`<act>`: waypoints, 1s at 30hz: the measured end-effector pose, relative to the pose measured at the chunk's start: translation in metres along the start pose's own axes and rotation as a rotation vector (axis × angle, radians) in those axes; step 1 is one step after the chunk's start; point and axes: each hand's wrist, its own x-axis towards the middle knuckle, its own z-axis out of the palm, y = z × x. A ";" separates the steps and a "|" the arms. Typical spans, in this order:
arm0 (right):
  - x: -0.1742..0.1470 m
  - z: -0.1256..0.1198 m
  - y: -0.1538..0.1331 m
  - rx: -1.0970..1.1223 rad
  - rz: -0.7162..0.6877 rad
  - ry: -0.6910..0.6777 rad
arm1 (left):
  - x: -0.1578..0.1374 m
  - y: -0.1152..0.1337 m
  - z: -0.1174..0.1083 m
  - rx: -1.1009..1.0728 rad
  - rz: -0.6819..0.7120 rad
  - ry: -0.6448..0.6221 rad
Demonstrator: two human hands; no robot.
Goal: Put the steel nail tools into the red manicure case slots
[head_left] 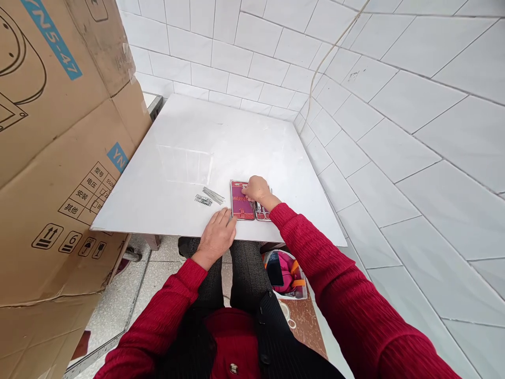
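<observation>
A small case (242,210) lies unfolded near the front edge of the white table, its left half lined in purple-red. In its right half, partly covered by my right hand, sits a pair of small scissors (263,215) among other metal tools. Over the middle of the case, my right hand (257,189) has its fingers pinched together; what they hold is hidden. My left hand (219,231) rests on the table edge with fingers stretched out, thumb beside the case's lower left corner. Left of the case lie two bunches of thin dark pieces (213,195), too small to name.
A large cardboard box (79,158) stands along the left of the white table (236,137). Tiled walls (394,131) border the back and right, with a cable (313,79) hanging in the corner. Below the table's edge, a bag (286,273) holds pink items and a phone (275,271).
</observation>
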 end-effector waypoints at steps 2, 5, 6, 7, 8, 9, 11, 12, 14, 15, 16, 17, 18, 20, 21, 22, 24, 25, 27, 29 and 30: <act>0.000 -0.002 -0.002 -0.046 0.010 0.001 | 0.000 0.000 0.000 0.014 0.007 0.003; 0.002 -0.003 -0.003 -0.082 0.013 0.014 | 0.000 0.001 0.000 0.017 0.008 0.003; 0.002 -0.003 -0.003 -0.084 0.012 0.027 | 0.000 0.001 0.000 0.013 0.005 0.002; 0.003 -0.002 -0.003 -0.081 0.010 0.041 | 0.000 0.001 0.000 0.008 0.001 0.001; 0.004 -0.002 -0.002 -0.074 0.009 0.050 | 0.000 0.001 0.000 0.003 -0.002 0.000; 0.006 -0.001 -0.001 -0.064 0.010 0.055 | 0.000 0.001 0.000 0.001 -0.002 0.001; 0.010 0.000 0.002 -0.030 0.007 0.054 | 0.000 0.000 0.000 0.012 0.004 0.007; 0.012 0.000 0.003 -0.011 0.002 0.052 | 0.000 0.000 0.000 0.021 0.011 0.010; 0.017 -0.001 0.003 0.016 -0.011 0.048 | 0.000 0.000 0.000 0.036 0.018 0.010; 0.020 -0.002 0.001 0.020 -0.013 0.047 | 0.000 0.000 0.000 0.037 0.018 0.006; 0.022 -0.003 -0.001 0.016 -0.016 0.045 | -0.001 0.001 0.001 0.035 0.015 0.002; 0.025 -0.005 -0.005 0.003 -0.024 0.047 | -0.001 0.001 0.001 0.033 0.011 -0.002; 0.027 -0.007 -0.009 -0.017 -0.042 0.054 | -0.001 0.001 0.001 0.031 0.009 -0.005; 0.031 -0.009 -0.022 -0.072 -0.113 0.078 | -0.002 0.001 0.001 0.033 0.008 -0.009; 0.033 -0.009 -0.029 -0.104 -0.162 0.090 | -0.002 0.001 0.001 0.036 0.008 -0.010; 0.034 -0.007 -0.037 -0.136 -0.216 0.099 | -0.003 0.001 0.001 0.038 0.008 -0.011; 0.034 -0.001 -0.053 -0.201 -0.323 0.080 | -0.003 0.001 0.001 0.038 0.009 -0.011; 0.034 0.004 -0.061 -0.233 -0.375 0.059 | -0.004 0.001 0.002 0.034 0.008 -0.008; 0.030 0.014 -0.074 -0.289 -0.466 0.014 | -0.004 0.000 0.003 0.015 0.004 -0.006; 0.026 0.024 -0.082 -0.307 -0.529 0.016 | -0.005 -0.001 0.004 -0.011 -0.005 -0.009; 0.023 0.027 -0.084 -0.300 -0.553 0.024 | -0.005 -0.001 0.005 -0.021 -0.012 -0.010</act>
